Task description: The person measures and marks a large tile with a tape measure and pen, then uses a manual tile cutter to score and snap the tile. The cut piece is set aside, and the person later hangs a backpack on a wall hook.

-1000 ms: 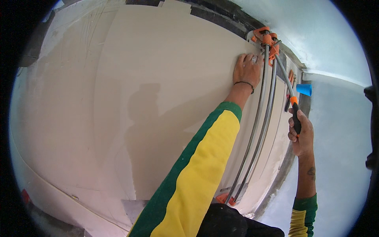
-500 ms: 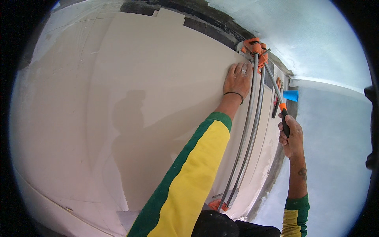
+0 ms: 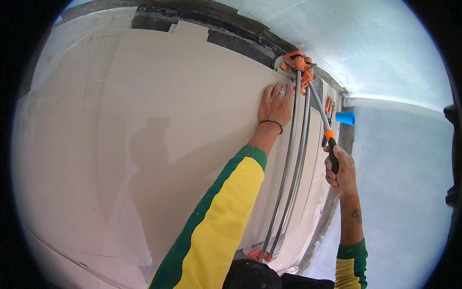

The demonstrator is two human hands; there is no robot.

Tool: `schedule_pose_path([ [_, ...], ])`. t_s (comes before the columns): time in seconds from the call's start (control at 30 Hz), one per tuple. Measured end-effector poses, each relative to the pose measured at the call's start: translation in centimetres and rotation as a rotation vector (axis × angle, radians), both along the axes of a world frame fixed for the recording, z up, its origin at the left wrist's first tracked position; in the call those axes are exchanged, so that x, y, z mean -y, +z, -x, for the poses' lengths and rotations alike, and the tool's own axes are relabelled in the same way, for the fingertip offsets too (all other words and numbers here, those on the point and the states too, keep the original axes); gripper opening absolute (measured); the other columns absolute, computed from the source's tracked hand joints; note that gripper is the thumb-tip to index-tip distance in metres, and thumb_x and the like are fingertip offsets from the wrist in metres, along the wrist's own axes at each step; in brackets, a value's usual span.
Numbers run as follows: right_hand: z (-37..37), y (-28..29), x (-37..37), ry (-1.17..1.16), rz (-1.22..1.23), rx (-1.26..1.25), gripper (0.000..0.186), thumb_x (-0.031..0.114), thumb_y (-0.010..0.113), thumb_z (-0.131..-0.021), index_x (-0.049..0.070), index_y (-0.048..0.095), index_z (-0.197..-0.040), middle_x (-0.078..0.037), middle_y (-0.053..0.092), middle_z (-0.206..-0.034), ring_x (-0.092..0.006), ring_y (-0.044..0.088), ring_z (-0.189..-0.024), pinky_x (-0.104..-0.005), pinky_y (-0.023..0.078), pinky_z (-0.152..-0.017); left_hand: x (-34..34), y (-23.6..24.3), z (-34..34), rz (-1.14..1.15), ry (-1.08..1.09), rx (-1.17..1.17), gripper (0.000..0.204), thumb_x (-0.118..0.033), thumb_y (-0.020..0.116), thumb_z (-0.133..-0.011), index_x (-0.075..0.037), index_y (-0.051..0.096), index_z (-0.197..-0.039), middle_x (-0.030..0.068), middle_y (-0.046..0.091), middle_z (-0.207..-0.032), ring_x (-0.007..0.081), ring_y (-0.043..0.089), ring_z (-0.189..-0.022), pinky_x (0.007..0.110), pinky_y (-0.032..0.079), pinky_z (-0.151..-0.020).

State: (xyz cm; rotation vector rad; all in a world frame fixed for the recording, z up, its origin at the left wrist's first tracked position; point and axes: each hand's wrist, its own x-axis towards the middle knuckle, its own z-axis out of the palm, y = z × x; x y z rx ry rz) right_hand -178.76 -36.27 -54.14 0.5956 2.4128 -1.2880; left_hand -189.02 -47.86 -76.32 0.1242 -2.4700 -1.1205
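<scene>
A large cream tile [image 3: 159,144] lies under a manual tile cutter whose two steel rails [image 3: 294,164] run from near me to the far end. My left hand [image 3: 275,103] presses flat on the tile, fingers spread, right beside the rails near the orange cutter head [image 3: 298,65]. My right hand [image 3: 339,168] is closed around the black grip of the cutter's lever handle [image 3: 323,125], which slopes up to that orange head.
A blue cup-shaped thing [image 3: 345,117] sits just right of the cutter. Pale blue-grey floor [image 3: 404,159] spreads to the right. A dark strip [image 3: 231,41] borders the tile's far edge. The cutter's orange near end [image 3: 260,253] is by my body.
The cutter head and lever have slid along the rails to the far end. My left hand has moved farther along the tile with them.
</scene>
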Motion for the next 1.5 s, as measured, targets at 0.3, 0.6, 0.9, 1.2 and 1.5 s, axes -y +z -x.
schedule_pose_path([
  [0.3, -0.3, -0.4, 0.0, -0.002, 0.025, 0.025, 0.039, 0.037, 0.054, -0.101, 0.0, 0.054, -0.114, 0.002, 0.048, -0.065, -0.0021, 0.036, -0.041, -0.0184, 0.027, -0.033, 0.1, -0.1, 0.3, -0.02, -0.005, 0.004, 0.044, -0.018, 0.049, -0.096, -0.007, 0.052, -0.138, 0.0074, 0.062, -0.132, 0.017, 0.046, -0.135, 0.038, 0.026, -0.115],
  [0.6, -0.5, -0.8, 0.3, -0.022, 0.0, -0.001, 0.039, 0.037, 0.054, -0.101, 0.0, 0.054, -0.114, 0.002, 0.047, -0.064, -0.0028, 0.036, -0.04, -0.019, 0.027, -0.033, 0.1, 0.1, 0.3, -0.048, -0.031, 0.007, 0.047, -0.013, 0.051, -0.092, -0.007, 0.052, -0.139, 0.0089, 0.062, -0.133, 0.0176, 0.047, -0.134, 0.038, 0.028, -0.115],
  [0.9, 0.1, 0.3, -1.3, 0.131, 0.048, 0.064, 0.035, 0.036, 0.053, -0.102, 0.002, 0.054, -0.11, 0.001, 0.045, -0.065, -0.0055, 0.039, -0.044, -0.0216, 0.032, -0.036, -0.4, -0.8, 0.6, -0.058, 0.02, -0.112, 0.042, -0.016, 0.055, -0.089, -0.012, 0.059, -0.131, 0.0092, 0.068, -0.12, 0.0254, 0.058, -0.12, 0.041, 0.036, -0.109],
  [1.2, -6.5, 2.6, -3.0, 0.134, -0.006, 0.073, 0.032, 0.033, 0.055, -0.099, 0.001, 0.059, -0.097, -0.005, 0.057, -0.075, -0.0106, 0.051, -0.053, -0.0258, 0.049, -0.046, 2.2, 1.2, -2.4, -0.222, -0.266, 0.064, 0.026, -0.034, 0.058, -0.091, -0.017, 0.077, -0.095, 0.0157, 0.071, -0.088, 0.035, 0.066, -0.089, 0.047, 0.051, -0.085],
  [1.5, -26.1, 2.2, -7.4, 0.106, -0.145, 0.164, 0.033, 0.031, 0.052, -0.099, -0.001, 0.06, -0.106, -0.006, 0.057, -0.075, -0.0122, 0.055, -0.059, -0.0283, 0.054, -0.054, -4.2, -0.6, -23.1, -0.354, -0.271, 0.021, 0.024, -0.034, 0.064, -0.088, -0.014, 0.076, -0.093, 0.0168, 0.071, -0.091, 0.0373, 0.065, -0.089, 0.049, 0.051, -0.087],
])
